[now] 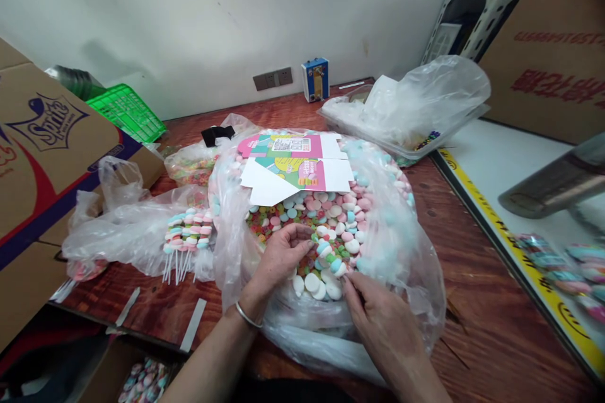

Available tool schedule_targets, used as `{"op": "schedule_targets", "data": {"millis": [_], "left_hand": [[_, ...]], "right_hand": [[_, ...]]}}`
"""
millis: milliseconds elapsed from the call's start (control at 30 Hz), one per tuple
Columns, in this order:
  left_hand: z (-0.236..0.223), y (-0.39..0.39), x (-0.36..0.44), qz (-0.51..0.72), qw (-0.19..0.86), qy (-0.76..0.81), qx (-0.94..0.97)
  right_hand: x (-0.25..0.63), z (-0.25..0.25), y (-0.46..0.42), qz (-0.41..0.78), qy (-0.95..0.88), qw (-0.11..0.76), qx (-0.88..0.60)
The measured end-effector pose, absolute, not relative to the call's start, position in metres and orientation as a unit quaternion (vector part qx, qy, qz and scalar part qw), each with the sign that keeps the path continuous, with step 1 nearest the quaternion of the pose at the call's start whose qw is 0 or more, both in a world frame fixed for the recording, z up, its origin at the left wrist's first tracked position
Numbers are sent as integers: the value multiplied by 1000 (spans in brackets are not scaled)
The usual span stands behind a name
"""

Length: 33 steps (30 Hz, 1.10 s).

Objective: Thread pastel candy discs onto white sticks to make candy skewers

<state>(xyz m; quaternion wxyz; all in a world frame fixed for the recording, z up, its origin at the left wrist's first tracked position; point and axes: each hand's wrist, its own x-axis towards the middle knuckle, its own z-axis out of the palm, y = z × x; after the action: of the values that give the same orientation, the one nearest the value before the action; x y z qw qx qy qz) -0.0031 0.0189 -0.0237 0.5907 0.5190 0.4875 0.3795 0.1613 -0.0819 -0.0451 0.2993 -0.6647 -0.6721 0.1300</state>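
Observation:
A candy skewer (331, 258) with pink, white, blue and green pieces is held at a tilt over the big clear bag. My right hand (380, 312) pinches its lower end, where the stick is mostly hidden by the fingers. At the upper end, my left hand (283, 256) has thumb and fingertips closed together; what lies between them is too small to make out. Below both hands, loose marshmallows (314, 283) and gummy rings (278, 217) fill the open plastic bag (236, 264). A flattened printed carton (297, 167) rests on the candy behind.
Finished-looking candy skewers (188, 230) lie at left on plastic bags. A Sprite box (57, 138) and green basket (125, 112) stand at left. At the back are a blue device (315, 80) and a plastic-covered tray (406, 107). A metal cylinder (553, 182) is at right.

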Motion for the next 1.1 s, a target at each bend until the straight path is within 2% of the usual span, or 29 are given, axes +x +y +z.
{"op": "schedule_targets", "data": {"millis": [133, 233, 300, 467, 533, 633, 767, 833, 967, 1100], "left_hand": [[-25, 10, -3, 343, 574, 486, 563], [-24, 0, -4, 319, 524, 483, 625], [-21, -1, -9, 321, 451, 498, 668], [-12, 18, -27, 319, 173, 551, 751], [-10, 27, -29, 257, 122, 549, 786], [-11, 33, -22, 184, 100, 545, 812], [-14, 33, -12, 216, 146, 555, 790], [-14, 33, -11, 275, 233, 567, 741], [-13, 33, -13, 342, 486, 548, 589], [-10, 26, -12, 360, 591, 526, 494]], "right_hand": [[160, -45, -83, 134, -668, 298, -669], [160, -47, -85, 199, -634, 319, -676], [161, -49, -86, 257, -599, 350, -673], [165, -55, -88, 323, -552, 384, -666], [166, -56, -87, 323, -552, 383, -666], [165, -57, -85, 324, -558, 376, -665], [164, -54, -86, 310, -564, 373, -668], [164, -51, -87, 291, -569, 377, -670], [162, -47, -86, 259, -578, 397, -665], [160, -44, -84, 244, -588, 395, -662]]}}
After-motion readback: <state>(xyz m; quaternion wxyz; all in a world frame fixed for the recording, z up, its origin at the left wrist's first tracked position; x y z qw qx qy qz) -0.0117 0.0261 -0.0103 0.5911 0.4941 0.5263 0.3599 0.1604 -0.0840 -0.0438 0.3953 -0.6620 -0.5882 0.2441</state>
